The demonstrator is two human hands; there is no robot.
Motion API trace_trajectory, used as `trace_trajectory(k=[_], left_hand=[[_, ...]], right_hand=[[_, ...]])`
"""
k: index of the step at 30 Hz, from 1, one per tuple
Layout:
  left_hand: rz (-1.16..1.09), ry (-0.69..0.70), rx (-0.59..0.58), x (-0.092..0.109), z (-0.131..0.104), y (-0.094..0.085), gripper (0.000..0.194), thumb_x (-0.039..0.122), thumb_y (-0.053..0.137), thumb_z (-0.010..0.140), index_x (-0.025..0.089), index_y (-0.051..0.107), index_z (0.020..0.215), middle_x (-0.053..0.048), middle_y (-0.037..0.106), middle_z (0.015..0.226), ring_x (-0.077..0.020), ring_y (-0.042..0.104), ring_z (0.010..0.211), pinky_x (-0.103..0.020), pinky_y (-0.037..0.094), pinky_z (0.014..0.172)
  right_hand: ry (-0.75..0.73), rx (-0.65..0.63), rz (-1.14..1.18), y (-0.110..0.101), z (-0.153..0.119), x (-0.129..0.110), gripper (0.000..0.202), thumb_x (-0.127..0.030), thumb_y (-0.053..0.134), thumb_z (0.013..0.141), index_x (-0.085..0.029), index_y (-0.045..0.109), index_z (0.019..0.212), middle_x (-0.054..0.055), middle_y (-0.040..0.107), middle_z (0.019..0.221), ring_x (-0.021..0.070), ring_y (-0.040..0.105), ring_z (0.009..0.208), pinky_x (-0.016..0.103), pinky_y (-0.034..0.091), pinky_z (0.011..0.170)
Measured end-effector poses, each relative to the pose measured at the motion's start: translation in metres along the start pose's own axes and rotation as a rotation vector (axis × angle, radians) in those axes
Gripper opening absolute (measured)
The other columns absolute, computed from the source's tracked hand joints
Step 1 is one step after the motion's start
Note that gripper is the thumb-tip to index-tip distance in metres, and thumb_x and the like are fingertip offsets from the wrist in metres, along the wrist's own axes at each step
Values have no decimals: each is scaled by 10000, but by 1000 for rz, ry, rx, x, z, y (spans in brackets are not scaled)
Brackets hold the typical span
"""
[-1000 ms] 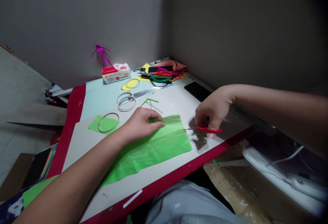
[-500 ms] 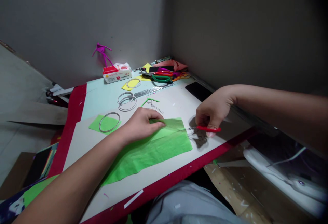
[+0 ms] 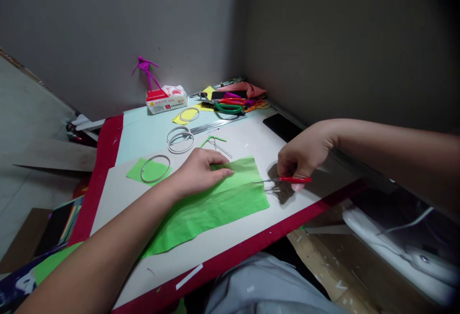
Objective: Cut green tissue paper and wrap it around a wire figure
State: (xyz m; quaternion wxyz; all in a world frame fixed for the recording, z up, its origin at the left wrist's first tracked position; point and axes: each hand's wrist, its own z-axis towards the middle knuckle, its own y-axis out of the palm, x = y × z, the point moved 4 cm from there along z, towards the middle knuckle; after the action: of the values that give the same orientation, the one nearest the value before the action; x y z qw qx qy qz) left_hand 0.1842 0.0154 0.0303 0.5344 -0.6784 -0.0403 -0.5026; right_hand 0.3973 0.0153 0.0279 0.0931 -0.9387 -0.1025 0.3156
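Note:
A sheet of thin green paper lies across the near part of the table. My left hand pinches its far edge between thumb and fingers. Red-handled scissors are in my right hand, with the blades at the right edge of the sheet. Part of the blades is hidden by the paper. Beyond my left hand rest a bent green stem with thin wires and several pale rings. One more ring lies on a small green paper square.
A red and white box stands at the back, with a purple figure behind it. Green-handled scissors and other tools lie at the back corner. A dark phone-like slab sits near the right wall. Red trim borders the table.
The far flap of the green paper at its right end has lifted slightly. Both hands keep nearly the same place; the whole view has shifted a little.

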Motion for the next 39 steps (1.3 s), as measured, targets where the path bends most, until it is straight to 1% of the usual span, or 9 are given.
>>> trace_trajectory(k=[5, 11, 13, 18, 20, 25, 33, 39], left_hand=[[-24, -5, 4, -2, 0, -2, 115, 225, 650, 778, 149, 736, 786, -44, 734, 801, -173, 654, 750, -271, 484, 700], [-74, -27, 18, -6, 1, -7, 127, 230, 653, 773, 143, 740, 806, -41, 744, 808, -175, 666, 760, -261, 497, 702], [-71, -27, 22, -7, 1, -6, 127, 228, 654, 772, 139, 739, 804, -41, 744, 806, -172, 668, 754, -256, 497, 699], [-48, -11, 21, -10, 1, -3, 109, 216, 663, 760, 141, 740, 778, -44, 741, 784, -175, 665, 742, -263, 490, 689], [-46, -2, 26, -11, 0, -2, 102, 202, 660, 761, 141, 740, 777, -44, 739, 784, -172, 663, 739, -263, 488, 688], [-52, 22, 48, -11, 0, -2, 98, 194, 666, 763, 133, 741, 777, -51, 739, 784, -170, 661, 724, -264, 488, 671], [-60, 63, 81, -8, 1, -1, 75, 186, 679, 760, 135, 734, 768, -52, 744, 790, -161, 666, 725, -265, 503, 693], [-66, 84, 108, -10, 1, -1, 63, 187, 686, 755, 145, 731, 765, -45, 746, 791, -159, 670, 728, -266, 509, 697]], right_hand=[[0, 6, 27, -1, 0, 0, 449, -600, 689, 693, -152, 660, 714, -22, 565, 622, 131, 482, 639, 252, 382, 622], [-15, -1, 32, -2, 0, -4, 490, -629, 723, 627, -152, 641, 705, -29, 555, 631, 135, 484, 645, 255, 387, 629], [-12, -7, 27, -3, 2, -4, 501, -640, 707, 641, -150, 635, 714, -26, 555, 640, 138, 489, 654, 258, 392, 635], [68, -31, -19, -4, 10, 5, 564, -681, 689, 624, -134, 626, 746, -9, 557, 642, 158, 505, 675, 269, 400, 624], [88, -23, -46, -6, 10, 7, 563, -676, 691, 626, -132, 631, 758, -5, 558, 652, 166, 510, 686, 273, 397, 621], [75, -17, -82, -6, 9, 7, 525, -639, 694, 656, -136, 650, 802, -7, 559, 683, 156, 493, 679, 278, 386, 629], [129, 11, -112, -7, 5, 11, 526, -637, 707, 644, -132, 640, 776, 1, 570, 678, 159, 498, 684, 282, 388, 631], [95, 9, -98, -5, 5, 8, 530, -634, 707, 647, -129, 643, 795, 8, 592, 694, 167, 520, 699, 284, 400, 638]])
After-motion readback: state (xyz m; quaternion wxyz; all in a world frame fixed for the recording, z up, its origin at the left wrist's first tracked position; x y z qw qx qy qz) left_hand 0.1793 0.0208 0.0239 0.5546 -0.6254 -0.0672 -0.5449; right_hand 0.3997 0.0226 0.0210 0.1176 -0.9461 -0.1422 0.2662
